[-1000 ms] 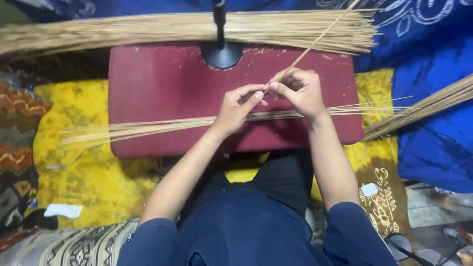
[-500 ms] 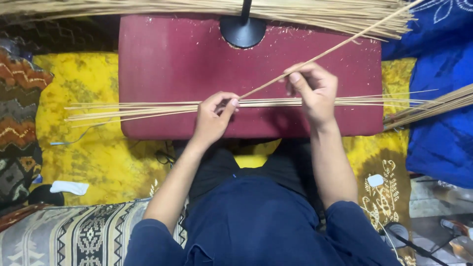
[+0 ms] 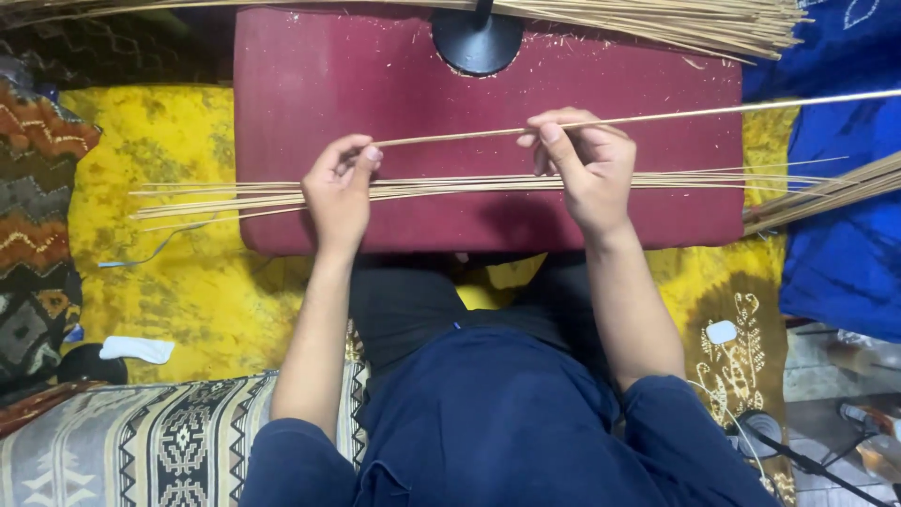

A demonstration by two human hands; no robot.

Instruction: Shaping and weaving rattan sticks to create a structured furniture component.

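A single thin bamboo stick [image 3: 713, 113] lies nearly level above a dark red board [image 3: 450, 84]. My left hand [image 3: 340, 192] pinches its left end between thumb and fingers. My right hand [image 3: 584, 164] grips the same stick further right; the stick runs on past the right edge of the view. Below both hands a loose row of similar sticks [image 3: 235, 195] lies across the board, sticking out on both sides.
A thick bundle of sticks [image 3: 657, 21] lies along the board's far edge, beside a round black base [image 3: 477, 42]. More sticks [image 3: 835, 192] lie at right on blue cloth [image 3: 845, 253]. Yellow patterned cloth [image 3: 178, 282] covers the floor; a striped cushion [image 3: 141, 441] sits lower left.
The held stick has swung from steeply slanted up-right to almost level. My hands have moved apart along it, the left hand to its left end.
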